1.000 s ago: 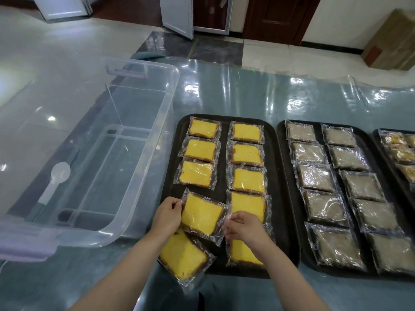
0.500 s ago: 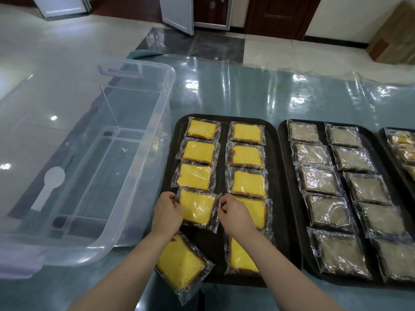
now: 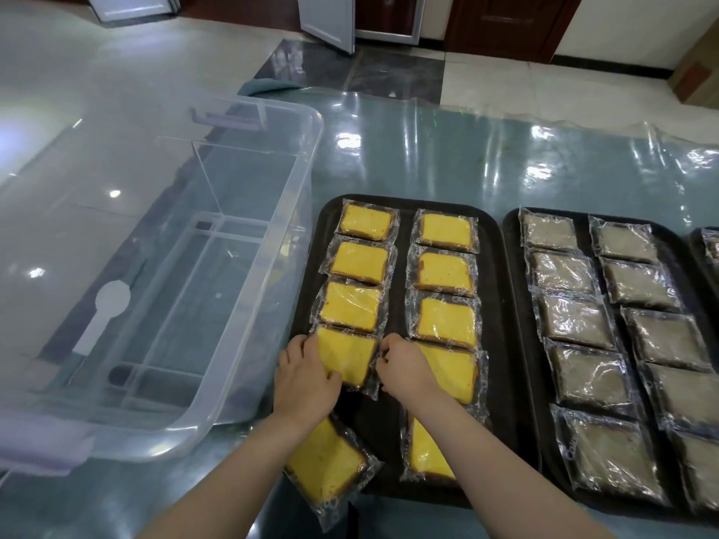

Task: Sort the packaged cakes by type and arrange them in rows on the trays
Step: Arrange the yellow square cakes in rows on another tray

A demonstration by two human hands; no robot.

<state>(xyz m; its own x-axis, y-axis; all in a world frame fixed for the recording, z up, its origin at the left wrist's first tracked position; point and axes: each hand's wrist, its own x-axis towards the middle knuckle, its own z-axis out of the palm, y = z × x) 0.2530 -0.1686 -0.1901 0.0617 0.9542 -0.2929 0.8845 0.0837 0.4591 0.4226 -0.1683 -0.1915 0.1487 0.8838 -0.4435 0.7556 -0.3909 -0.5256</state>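
A black tray (image 3: 502,289) carries two columns of yellow packaged cakes. The fourth cake in the left column (image 3: 346,354) lies flat between my hands. My left hand (image 3: 305,377) grips its left edge and my right hand (image 3: 404,369) pinches its right edge. Another yellow cake (image 3: 328,466) lies tilted over the tray's near left corner, partly under my left forearm. A yellow cake (image 3: 426,453) at the near end of the right column is partly hidden by my right forearm. A second black tray (image 3: 513,262) to the right holds two columns of brown packaged cakes (image 3: 572,320).
A large clear plastic bin (image 3: 272,289) stands left of the trays, touching the yellow tray's left side. A third tray (image 3: 696,243) shows at the far right edge. The table (image 3: 428,157) is covered with shiny clear film.
Both hands moved the held yellow cake away from me and set it straight below the third cake in the left column. The camera tilted a little.
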